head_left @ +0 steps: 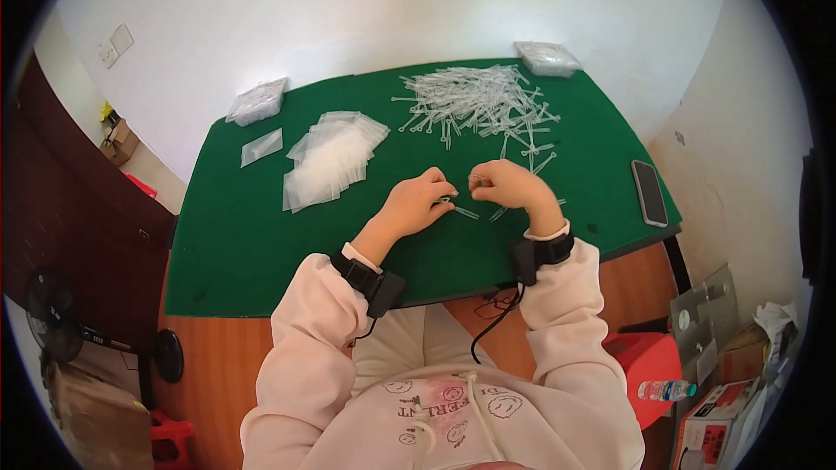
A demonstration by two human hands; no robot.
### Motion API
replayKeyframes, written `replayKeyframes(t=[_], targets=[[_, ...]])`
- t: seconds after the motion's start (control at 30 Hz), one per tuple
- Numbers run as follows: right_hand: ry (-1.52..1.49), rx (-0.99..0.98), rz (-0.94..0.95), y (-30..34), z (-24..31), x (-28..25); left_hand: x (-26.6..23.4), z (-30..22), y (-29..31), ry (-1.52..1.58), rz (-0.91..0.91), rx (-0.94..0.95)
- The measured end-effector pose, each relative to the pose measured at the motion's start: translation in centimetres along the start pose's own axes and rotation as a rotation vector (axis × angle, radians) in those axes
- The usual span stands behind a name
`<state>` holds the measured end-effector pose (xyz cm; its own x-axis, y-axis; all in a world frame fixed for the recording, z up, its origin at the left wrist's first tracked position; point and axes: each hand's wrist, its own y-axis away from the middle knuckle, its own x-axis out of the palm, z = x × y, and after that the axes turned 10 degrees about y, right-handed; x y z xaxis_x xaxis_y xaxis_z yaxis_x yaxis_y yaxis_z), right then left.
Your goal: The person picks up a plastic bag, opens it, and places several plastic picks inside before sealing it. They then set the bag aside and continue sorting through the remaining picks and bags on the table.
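Note:
My left hand [416, 203] is closed over the middle of the table, its fingertips pinching one or more small clear plastic sticks. A clear two-pronged stick [467, 212] juts out to the right of those fingertips. Just across from it, my right hand [512, 188] is bent inward with thumb and fingers pressed together. A bit of clear plastic shows at its fingertips, too small to make out fully. More clear sticks lie partly hidden beneath the right hand. Beyond both hands is a heap of clear plastic sticks with looped ends [475, 100].
Left of the heap, clear flat bags [335, 161] lie fanned out on the green table [244, 252], a single bag [261, 148] beside them. Filled clear packs sit at the back left [258, 102] and back right [548, 59]. A phone [650, 193] rests near the right edge.

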<state>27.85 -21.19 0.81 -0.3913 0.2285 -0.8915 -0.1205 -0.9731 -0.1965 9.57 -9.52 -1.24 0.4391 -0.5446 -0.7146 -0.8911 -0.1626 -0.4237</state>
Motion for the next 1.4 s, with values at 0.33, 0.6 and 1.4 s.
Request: replayKeyframes(t=[0.33,0.6,1.4], targets=[[0.317,0.325,0.358,1.6,-0.9,-2.6,-0.2,0.8,0.7,-0.119,0.036,-0.157],[-0.017,0.188,0.193,1.7,-3.9,-2.0,-1.5,2.1,0.8,0.36,-0.287,-0.301],[0.22,0.104,-0.236,-6.8,9.7,5.3,-6.0,5.1,2.8,1.045,-0.289,-0.662]])
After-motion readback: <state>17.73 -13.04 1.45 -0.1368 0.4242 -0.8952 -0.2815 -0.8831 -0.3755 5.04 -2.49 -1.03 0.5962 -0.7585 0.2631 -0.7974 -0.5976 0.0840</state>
